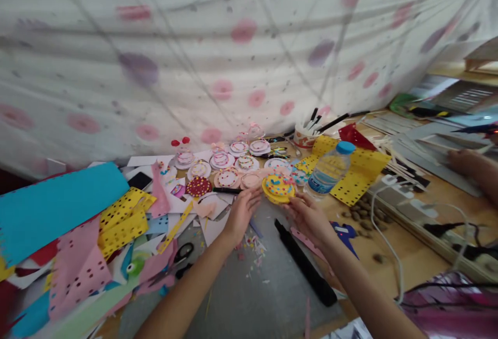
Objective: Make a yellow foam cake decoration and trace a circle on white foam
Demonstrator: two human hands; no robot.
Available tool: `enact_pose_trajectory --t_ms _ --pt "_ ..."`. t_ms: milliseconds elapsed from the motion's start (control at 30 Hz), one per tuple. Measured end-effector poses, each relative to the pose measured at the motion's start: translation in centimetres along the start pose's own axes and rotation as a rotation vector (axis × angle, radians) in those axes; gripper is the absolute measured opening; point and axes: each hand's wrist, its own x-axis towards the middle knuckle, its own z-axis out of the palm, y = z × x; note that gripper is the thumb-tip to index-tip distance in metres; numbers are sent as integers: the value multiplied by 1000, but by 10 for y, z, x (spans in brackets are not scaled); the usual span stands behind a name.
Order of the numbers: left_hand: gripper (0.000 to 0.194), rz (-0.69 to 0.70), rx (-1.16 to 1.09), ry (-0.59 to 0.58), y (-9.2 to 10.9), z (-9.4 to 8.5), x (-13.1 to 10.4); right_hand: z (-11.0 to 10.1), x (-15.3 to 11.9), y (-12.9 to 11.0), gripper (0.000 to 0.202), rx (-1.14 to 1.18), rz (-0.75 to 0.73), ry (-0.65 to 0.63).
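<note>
Yellow piece (279,189) is held at the far side of the gray mat (229,297), between the two hands, top tilted toward the camera. Whether it is fully clear of the surface can't be told.

Right hand (311,217): near right rim is pinched between thumb and fingers. Left hand (244,213): fingers are loosely extended at the left rim, nothing seen gripped; contact can't be confirmed.

Handling, as judged: very light, thin layered sheet, matte, so low slip risk. Probably soft enough to be bent by a hard squeeze. Fragile bits are the colored dots and the blue bow (275,181) on top; bonds are best assumed weak. Best held by the flat rim, opposite sides, fingertip pressure only; crown and dots are to be kept untouched.

Clearance: bottle (329,173) is stood just beside on the right, so swing there is limited. Pale discs (227,177) are packed close on the left and behind, easily knocked. Black bar (305,264) is laid on the near side, apart from the piece.
</note>
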Motion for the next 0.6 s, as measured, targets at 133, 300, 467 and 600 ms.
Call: enact_pose_trajectory --t_ms 133,300,467,600 --pt "24 66 287 -29 -4 5 8 4 33 11 39 10 -68 78" --pt "26 174 602 -83 -1 3 9 13 62 20 16 -49 -87 117" --pt "30 260 803 -146 -4 0 16 17 61 13 19 -150 -55 68" --pt "31 322 912 -173 -4 3 21 14 45 -4 37 -201 -23 17"
